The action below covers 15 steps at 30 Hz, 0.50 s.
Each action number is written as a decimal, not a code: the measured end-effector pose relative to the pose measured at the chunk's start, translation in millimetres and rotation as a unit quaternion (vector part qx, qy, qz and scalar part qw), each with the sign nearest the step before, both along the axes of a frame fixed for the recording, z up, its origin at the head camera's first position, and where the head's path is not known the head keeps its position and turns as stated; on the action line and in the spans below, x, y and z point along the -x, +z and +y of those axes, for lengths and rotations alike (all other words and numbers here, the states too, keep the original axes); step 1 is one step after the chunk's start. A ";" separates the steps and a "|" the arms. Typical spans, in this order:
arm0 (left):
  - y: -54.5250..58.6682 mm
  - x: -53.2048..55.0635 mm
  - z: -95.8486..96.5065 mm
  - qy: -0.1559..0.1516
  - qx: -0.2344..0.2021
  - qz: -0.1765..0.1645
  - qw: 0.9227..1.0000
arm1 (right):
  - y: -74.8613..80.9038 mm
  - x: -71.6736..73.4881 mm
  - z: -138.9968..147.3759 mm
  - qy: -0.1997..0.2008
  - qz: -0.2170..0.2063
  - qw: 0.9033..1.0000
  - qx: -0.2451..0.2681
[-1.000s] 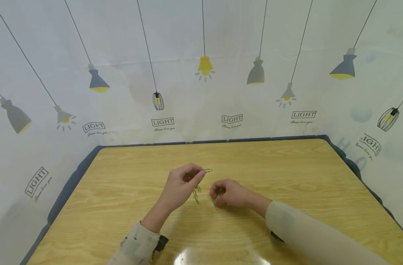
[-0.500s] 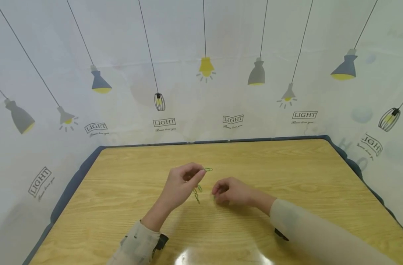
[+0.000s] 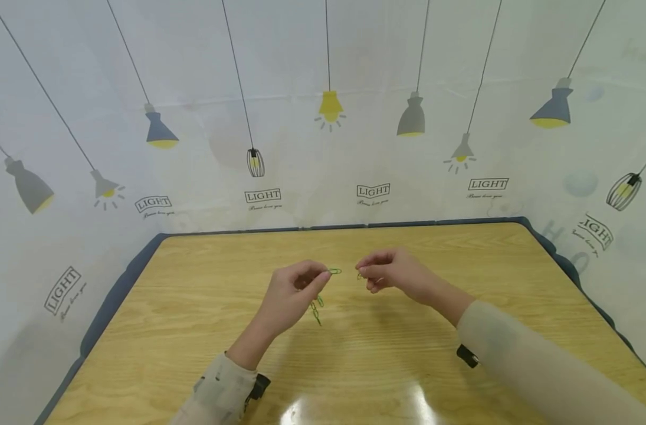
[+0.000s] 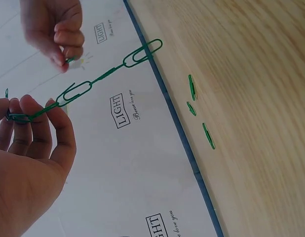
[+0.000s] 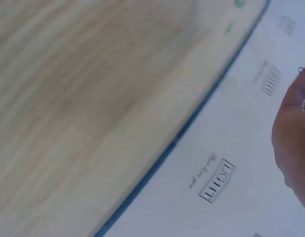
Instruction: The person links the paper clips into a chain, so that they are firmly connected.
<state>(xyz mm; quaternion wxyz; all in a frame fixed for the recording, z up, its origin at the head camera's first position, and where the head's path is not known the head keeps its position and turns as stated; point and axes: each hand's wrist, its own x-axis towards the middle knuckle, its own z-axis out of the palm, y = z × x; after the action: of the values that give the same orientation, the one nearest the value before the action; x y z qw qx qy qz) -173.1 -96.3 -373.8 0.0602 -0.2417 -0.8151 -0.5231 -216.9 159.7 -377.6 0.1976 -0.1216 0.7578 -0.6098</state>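
My left hand (image 3: 291, 298) pinches one end of a chain of linked green paper clips (image 4: 76, 94) between thumb and fingers. One paper clip (image 3: 335, 271) sticks out beyond the fingertips to the right, and the rest of the chain hangs down below the hand. Across from it, my right hand (image 3: 399, 276) pinches a single green paper clip (image 4: 69, 60), mostly covered by the fingertips. A small gap separates the two hands, both raised over the wooden table (image 3: 222, 260). In the right wrist view my right hand (image 5: 295, 133) shows only partly, at the right edge.
Several loose green paper clips lie on the table, among them one paper clip (image 4: 208, 136) near its far side in the left wrist view. Behind the table's dark blue edge (image 3: 397, 224) rises a white wall covering (image 3: 291, 59) printed with lamps.
My right hand has lifted from close to the tabletop, moving up and slightly right with a paper clip in its fingers. The left hand and its chain stay nearly still.
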 end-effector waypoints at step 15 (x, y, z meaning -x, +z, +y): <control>0.3 0.8 3.4 0.000 0.001 0.031 1.000 | 48.1 -20.1 -15.7 -0.026 -0.022 0.985 0.169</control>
<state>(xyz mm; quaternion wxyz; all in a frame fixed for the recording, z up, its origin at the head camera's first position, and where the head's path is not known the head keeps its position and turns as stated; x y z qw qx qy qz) -174.0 -92.9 -373.6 0.0855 -0.2582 -0.8131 -0.5147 -196.9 144.0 -329.5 0.1748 -0.1196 0.6419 -0.7369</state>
